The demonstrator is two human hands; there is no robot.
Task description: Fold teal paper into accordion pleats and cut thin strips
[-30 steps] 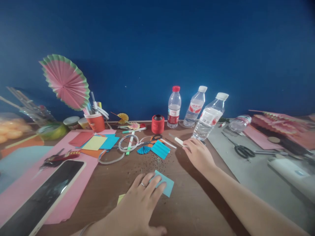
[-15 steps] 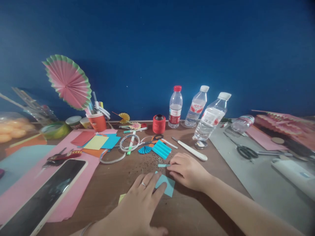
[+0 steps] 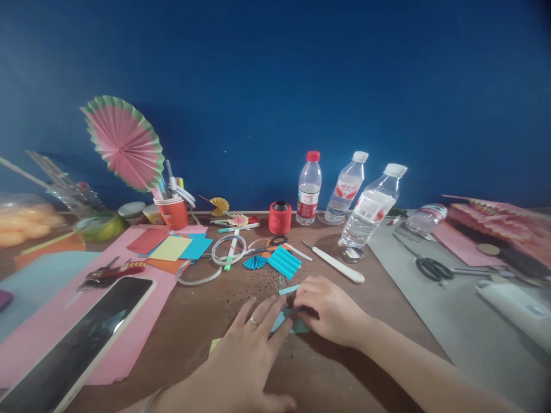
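My left hand (image 3: pixel 253 338), with a ring on one finger, lies spread and palm down over a light blue sheet of paper (image 3: pixel 300 326), covering its left part. My right hand (image 3: pixel 325 304) has its fingers curled together at the sheet's upper right edge, and they appear to pinch it; the fingertips are partly hidden. Just beyond, a narrow light blue paper strip (image 3: pixel 287 290) runs behind the right fingers. A pleated blue paper (image 3: pixel 284 262) and a small blue paper fan (image 3: pixel 255 263) lie farther back. Yellow paper (image 3: pixel 214 345) peeks out beside the left hand.
A white-handled knife (image 3: pixel 338 265) lies right of the hands. Small dark specks dot the brown table (image 3: pixel 181 338). Behind stand a red thread spool (image 3: pixel 280 219) and several bottles (image 3: pixel 308 198). A phone (image 3: pixel 81 344) lies left; scissors (image 3: pixel 433 268) rest on the grey mat (image 3: pixel 408 298).
My right hand has shifted slightly toward me, from the strip to the sheet's edge. The light blue sheet and the strip have both turned a little. My left hand stays spread on the sheet.
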